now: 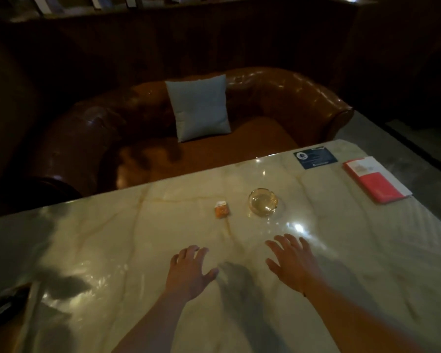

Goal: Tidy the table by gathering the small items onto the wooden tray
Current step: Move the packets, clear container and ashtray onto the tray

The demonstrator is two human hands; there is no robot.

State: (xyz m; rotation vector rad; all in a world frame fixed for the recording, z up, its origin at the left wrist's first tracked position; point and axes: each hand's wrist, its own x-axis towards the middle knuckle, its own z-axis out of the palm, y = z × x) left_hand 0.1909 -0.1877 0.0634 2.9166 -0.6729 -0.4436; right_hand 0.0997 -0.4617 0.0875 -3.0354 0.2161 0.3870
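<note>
A small orange and white box [221, 209] lies on the pale marble table [112, 238], near its middle. Just right of it stands a clear glass ashtray [263, 202]. My left hand [190, 270] hovers over the table below the box, fingers spread and relaxed, holding nothing. Beside it my right hand [292, 258] reaches forward below the ashtray, fingers also spread and empty. At the table's left edge a dark wooden piece [5, 301] shows partly; I cannot tell if it is the tray.
A red and white booklet [374, 180] lies at the table's far right, with a dark blue card [315, 157] behind it. Beyond the table stands a brown leather sofa [278, 98] with a grey cushion [200, 108]. Grey floor lies to the right.
</note>
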